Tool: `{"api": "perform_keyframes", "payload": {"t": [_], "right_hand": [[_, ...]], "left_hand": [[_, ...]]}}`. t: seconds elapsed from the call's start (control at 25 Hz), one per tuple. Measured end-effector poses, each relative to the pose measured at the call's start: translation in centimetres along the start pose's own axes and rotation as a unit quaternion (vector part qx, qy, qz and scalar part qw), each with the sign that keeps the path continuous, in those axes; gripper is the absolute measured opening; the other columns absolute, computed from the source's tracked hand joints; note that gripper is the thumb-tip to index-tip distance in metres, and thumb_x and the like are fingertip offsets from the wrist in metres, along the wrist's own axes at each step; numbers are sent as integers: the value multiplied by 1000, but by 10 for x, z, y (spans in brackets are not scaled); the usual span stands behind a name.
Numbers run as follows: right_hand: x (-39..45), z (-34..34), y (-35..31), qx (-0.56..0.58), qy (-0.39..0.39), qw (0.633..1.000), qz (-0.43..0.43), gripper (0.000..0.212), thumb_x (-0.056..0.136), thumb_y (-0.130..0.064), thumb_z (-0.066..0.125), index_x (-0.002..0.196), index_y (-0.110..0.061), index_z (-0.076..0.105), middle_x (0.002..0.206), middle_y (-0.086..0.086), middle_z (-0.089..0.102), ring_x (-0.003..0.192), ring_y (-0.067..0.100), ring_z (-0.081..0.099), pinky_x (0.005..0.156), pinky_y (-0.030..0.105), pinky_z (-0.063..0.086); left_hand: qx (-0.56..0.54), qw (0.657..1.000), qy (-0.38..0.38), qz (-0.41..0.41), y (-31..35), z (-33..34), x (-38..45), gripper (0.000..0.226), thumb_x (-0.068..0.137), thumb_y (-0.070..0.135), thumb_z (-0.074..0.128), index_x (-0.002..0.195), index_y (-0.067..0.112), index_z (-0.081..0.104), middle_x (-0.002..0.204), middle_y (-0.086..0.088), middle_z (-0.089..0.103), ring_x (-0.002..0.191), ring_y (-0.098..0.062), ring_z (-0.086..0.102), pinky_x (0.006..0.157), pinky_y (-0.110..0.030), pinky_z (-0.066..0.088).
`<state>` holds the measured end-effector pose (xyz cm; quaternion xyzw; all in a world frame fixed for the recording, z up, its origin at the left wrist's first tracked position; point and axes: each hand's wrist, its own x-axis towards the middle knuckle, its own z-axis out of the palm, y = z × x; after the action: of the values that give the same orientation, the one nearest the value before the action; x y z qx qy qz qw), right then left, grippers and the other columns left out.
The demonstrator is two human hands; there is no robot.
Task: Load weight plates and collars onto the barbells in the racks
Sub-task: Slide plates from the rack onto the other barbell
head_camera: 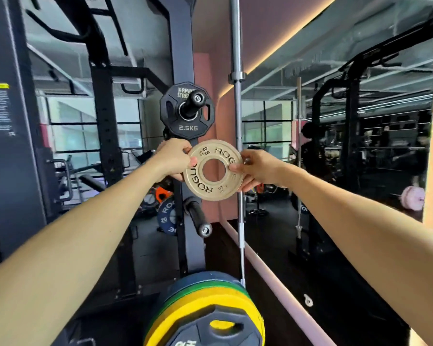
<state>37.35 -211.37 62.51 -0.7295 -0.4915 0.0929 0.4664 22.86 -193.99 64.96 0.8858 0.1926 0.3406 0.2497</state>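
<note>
Both hands are raised in front of the dark upright of a rack (183, 46), and between them they hold a small tan change plate (213, 170) with raised "ROGUE" lettering, face toward the camera and its round centre hole open. The left hand (171, 159) pinches the plate's left edge, thumb on the front face and fingers curled behind; the right hand (256, 168) grips the right edge the same way, thumb tip near the hole. The plate sits in the air between two storage pegs on the upright: just above it, a black 2.5 kg plate (186, 111) hangs on the upper peg, and below it an empty black peg (198, 217) angles out toward the viewer. Immediately right of the plate a bare steel barbell (238, 108) stands vertically against a pink wall (208, 91). At the bottom of the view a stack of plates (205, 310), blue, green and yellow with a black one in front, sits close to the camera. The floor (268, 245) is dark, with a pale pink strip running along the wall's base. To the right a large mirror (348, 133) reflects a black rack, shelving and an exposed ceiling lit by a warm light strip. To the left, more dark rack frames stand before broad windows, and a blue "ROGUE" plate (166, 216) shows low behind the upright.
</note>
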Motion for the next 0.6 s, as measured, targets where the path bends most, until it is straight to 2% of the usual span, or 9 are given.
{"api": "perform_keyframes", "payload": {"t": [0.08,0.24,0.32,0.44,0.6], "right_hand": [[7,-7,3,6,-17,1000,-23,39,92,-27,63,121,-3,51,96,19,69,69,27,73,63,35,62],[24,-26,-2,26,-48,996,-72,41,92,-26,61,125,-2,52,106,22,66,75,31,72,64,34,62],[37,-35,-10,22,-51,993,-101,41,93,-26,61,124,-1,52,105,21,67,77,33,72,64,35,62],[56,-49,-28,25,-49,990,-134,41,92,-27,61,122,-1,52,101,23,68,81,38,72,68,41,62],[83,-64,-60,16,-46,983,-175,39,93,-26,61,123,-2,53,94,18,70,83,39,71,68,41,62]], "left_hand": [[7,1000,10,-12,8,0,-2,4,92,11,64,88,12,62,92,-11,69,69,-22,72,58,-36,62],[-4,998,57,-27,27,-8,1,11,92,10,65,103,10,67,92,-9,69,77,-26,73,67,-45,62],[0,997,72,-24,35,-17,10,6,93,11,63,98,11,67,95,-11,70,81,-28,72,69,-46,62],[8,995,100,-14,45,-35,27,14,94,13,62,83,22,63,99,-13,70,81,-28,73,68,-45,62],[20,989,147,6,58,-63,53,10,95,15,61,88,21,66,95,-11,71,76,-23,73,65,-40,63]]}}
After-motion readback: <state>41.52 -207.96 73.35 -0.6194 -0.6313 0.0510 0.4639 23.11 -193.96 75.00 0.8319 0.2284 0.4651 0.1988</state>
